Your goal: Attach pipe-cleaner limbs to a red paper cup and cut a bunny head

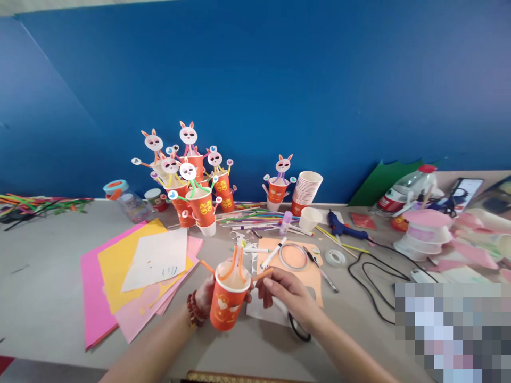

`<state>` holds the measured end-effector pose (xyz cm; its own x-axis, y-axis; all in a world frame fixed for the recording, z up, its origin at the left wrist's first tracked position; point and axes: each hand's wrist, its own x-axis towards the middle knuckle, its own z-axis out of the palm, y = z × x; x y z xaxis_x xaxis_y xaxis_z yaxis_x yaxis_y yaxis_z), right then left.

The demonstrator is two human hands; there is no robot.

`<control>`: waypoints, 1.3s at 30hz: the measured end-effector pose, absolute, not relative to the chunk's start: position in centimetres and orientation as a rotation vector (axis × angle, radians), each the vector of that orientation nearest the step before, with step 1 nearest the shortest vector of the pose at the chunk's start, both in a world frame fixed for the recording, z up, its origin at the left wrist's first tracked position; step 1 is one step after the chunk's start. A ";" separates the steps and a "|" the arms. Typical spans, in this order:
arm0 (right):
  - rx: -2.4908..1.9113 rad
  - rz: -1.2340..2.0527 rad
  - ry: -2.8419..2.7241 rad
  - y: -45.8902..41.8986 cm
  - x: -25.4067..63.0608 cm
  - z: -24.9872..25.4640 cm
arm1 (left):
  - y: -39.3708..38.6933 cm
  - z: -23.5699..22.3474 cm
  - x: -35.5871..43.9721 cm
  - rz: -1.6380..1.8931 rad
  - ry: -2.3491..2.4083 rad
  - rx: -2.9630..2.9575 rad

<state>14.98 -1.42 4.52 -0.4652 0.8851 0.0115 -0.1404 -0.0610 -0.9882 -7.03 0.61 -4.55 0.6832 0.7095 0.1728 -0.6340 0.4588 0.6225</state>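
My left hand (204,294), with a beaded bracelet at the wrist, is wrapped round a red paper cup (225,308) held slightly tilted above the table. Orange pipe cleaners (240,261) rise from inside the cup, and one arm sticks out over each side of the rim. At the right side, my right hand (288,291) pinches the end of an orange pipe cleaner (263,274) with thumb and fingers. Beneath that hand lie a white sheet (259,308) and a black loop (299,332), partly hidden, like a scissors handle.
Several finished bunny cups (200,210) stand at the back left. Stacked paper cups (306,189), a purple glue stick (286,223), a blue glue gun (345,227) with its cord, and clear tape (335,258) lie rightward. Coloured paper (93,287) covers the left; a bottle (403,191) stands right.
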 end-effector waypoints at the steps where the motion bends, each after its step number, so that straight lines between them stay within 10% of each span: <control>1: -0.861 1.645 -1.388 -1.5 14.9 4.4 | 0.7 -4.6 -7.0 0.821 0.116 0.719; 9: -0.934 1.624 -1.196 -1.8 15.7 3.7 | 0.8 -4.1 -6.9 0.813 0.122 0.726; 19: -0.921 0.691 -0.842 2.1 30.0 8.9 | 0.7 -3.1 -6.9 0.854 0.099 0.649; 31: -1.360 0.285 -1.985 2.6 22.2 5.3 | 0.4 -2.5 -6.6 0.870 0.110 0.639; 39: -1.139 0.730 -1.842 2.4 19.0 5.1 | 0.6 -3.7 -6.8 0.821 0.105 0.689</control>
